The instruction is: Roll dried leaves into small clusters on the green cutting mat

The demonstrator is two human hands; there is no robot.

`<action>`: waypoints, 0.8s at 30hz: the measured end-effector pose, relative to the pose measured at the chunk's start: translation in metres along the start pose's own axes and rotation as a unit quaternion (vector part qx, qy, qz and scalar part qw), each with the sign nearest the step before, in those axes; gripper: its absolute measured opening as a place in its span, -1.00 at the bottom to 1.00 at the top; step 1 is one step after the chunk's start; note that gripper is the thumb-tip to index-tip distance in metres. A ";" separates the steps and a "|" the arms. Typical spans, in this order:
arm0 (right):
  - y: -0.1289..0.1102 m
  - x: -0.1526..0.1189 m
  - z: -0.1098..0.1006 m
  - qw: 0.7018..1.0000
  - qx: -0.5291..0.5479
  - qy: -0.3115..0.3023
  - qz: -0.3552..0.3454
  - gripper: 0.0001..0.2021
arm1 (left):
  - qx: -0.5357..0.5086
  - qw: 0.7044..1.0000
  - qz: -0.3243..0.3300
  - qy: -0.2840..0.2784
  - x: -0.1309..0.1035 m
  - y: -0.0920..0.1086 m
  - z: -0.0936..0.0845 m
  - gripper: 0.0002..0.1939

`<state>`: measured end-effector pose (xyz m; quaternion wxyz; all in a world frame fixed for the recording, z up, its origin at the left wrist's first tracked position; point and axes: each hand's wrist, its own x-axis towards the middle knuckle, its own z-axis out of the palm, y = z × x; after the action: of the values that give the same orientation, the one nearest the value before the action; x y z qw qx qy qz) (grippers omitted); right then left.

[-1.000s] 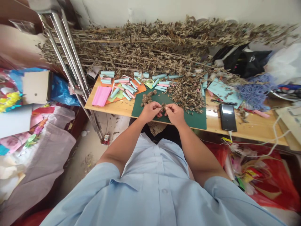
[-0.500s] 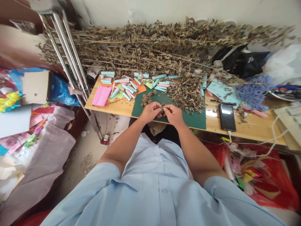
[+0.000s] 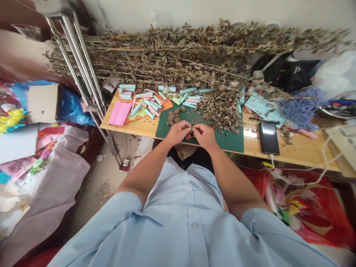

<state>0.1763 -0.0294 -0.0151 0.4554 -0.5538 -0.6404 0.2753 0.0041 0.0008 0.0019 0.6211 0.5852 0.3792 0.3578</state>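
My left hand and my right hand meet over the front edge of a green cutting mat. Between their pinched fingertips is a small piece of dried leaf, mostly covered by the fingers. Just beyond my left hand lies a clump of rolled dried leaf balls. A loose heap of dried leaves spreads over the mat's right side, beyond my right hand.
Dried leafy stalks are piled along the wall. Blue and pink paper rolls and a pink paper stack lie left. A phone on a cable and purple yarn lie right. A metal tripod stands left.
Hardly anything differs. Both hands stay at the same spot with the leaf between the fingertips; the fingers shift only very slightly.
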 end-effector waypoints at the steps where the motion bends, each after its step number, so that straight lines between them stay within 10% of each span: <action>1: 0.000 0.000 0.000 1.000 -0.008 0.003 -0.006 -0.86 | 0.005 1.000 0.002 0.001 0.000 0.000 0.000 -0.96; 24: -0.007 0.002 -0.002 0.997 0.052 -0.009 0.049 -0.77 | -0.025 0.999 -0.025 0.014 0.002 0.000 -0.001 -0.93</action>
<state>0.1745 -0.0299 -0.0075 0.4641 -0.5577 -0.6010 0.3352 0.0046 0.0031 0.0014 0.6388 0.5550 0.3931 0.3596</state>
